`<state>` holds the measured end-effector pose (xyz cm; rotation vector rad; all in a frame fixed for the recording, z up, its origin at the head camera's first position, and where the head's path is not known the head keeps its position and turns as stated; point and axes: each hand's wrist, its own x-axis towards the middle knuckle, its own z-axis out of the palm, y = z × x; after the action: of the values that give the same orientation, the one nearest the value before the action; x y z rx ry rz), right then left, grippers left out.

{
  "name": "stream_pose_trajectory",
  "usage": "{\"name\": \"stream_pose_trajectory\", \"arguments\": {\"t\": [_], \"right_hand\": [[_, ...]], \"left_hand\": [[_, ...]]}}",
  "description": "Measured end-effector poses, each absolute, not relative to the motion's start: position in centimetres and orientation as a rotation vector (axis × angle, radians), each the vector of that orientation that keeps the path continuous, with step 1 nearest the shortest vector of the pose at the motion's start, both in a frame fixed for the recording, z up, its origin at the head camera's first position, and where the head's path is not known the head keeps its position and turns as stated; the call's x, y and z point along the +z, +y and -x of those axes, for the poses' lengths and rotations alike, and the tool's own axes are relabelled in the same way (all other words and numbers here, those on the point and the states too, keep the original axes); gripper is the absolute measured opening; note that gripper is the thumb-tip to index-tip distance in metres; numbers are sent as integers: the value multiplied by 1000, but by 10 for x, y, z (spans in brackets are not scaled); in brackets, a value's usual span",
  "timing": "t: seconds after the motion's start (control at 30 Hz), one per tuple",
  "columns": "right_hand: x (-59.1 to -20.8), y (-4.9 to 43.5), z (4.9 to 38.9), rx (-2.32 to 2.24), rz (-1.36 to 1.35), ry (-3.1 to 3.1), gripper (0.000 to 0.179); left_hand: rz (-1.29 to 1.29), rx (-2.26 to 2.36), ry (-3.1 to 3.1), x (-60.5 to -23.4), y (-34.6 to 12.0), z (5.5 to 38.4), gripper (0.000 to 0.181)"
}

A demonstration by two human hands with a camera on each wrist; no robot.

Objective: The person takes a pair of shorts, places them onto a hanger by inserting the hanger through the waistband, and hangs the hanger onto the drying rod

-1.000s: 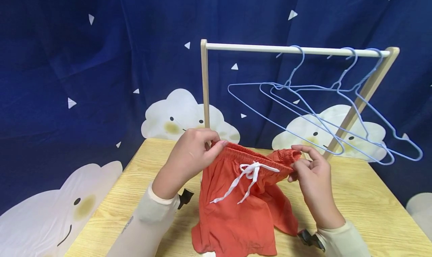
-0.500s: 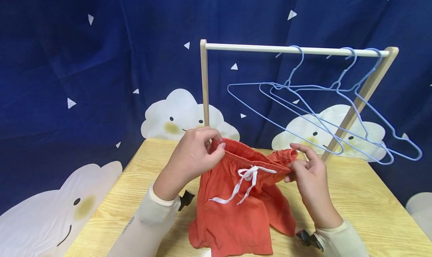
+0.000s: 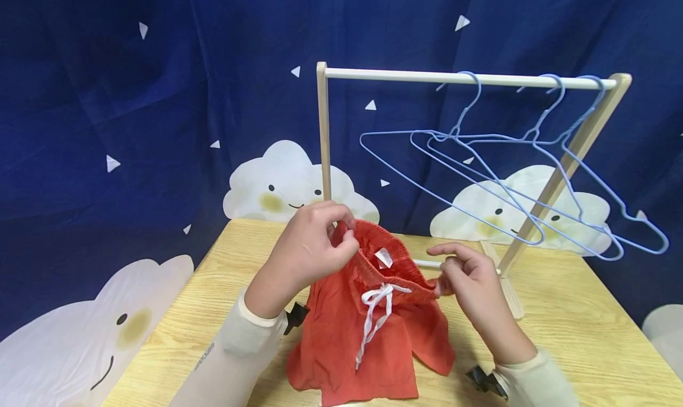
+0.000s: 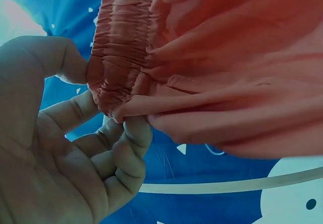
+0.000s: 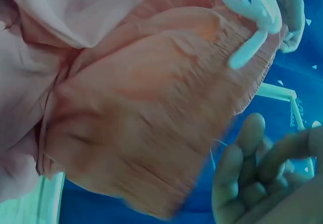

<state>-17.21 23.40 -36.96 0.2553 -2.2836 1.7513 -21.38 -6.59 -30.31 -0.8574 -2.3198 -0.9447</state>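
Red shorts (image 3: 368,336) with an elastic waistband and a white drawstring (image 3: 381,297) tied in a bow stand partly held up over the table. Their waist gapes, showing a white label (image 3: 383,257) inside. My left hand (image 3: 320,241) pinches the left end of the waistband; in the left wrist view the thumb and fingers grip the gathered elastic (image 4: 121,57). My right hand (image 3: 472,276) is at the waistband's right end with fingers loosely bent. In the right wrist view, a gap shows between these fingertips (image 5: 251,128) and the blurred cloth (image 5: 151,133).
A wooden rack (image 3: 324,134) stands on the table (image 3: 576,324) behind the shorts. Three blue hangers (image 3: 453,135) hang from its rail (image 3: 395,75), toward the right. A dark blue curtain (image 3: 133,128) with clouds and white triangles is behind.
The waistband has opened wider and its right end has dropped down and left, uncovering the label. My right hand has moved left and down and come off the cloth; the left stays gripping.
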Motion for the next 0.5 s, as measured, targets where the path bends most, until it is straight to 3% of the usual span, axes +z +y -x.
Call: {"name": "stream_pose_trajectory", "arguments": {"t": [0.13,0.33,0.5], "right_hand": [[-373,226,168,1483,-528,-2351,19],[-376,208,159,1117,-814,-2454,60],[-376,199,156,1177,-785,-2453,64]], "left_hand": [[906,-981,-2347,-305,-62,211,11],[1033,-1017,-2378,-307,-54,205,10],[1186,-991,-2343,-306,-50,203,7]]}}
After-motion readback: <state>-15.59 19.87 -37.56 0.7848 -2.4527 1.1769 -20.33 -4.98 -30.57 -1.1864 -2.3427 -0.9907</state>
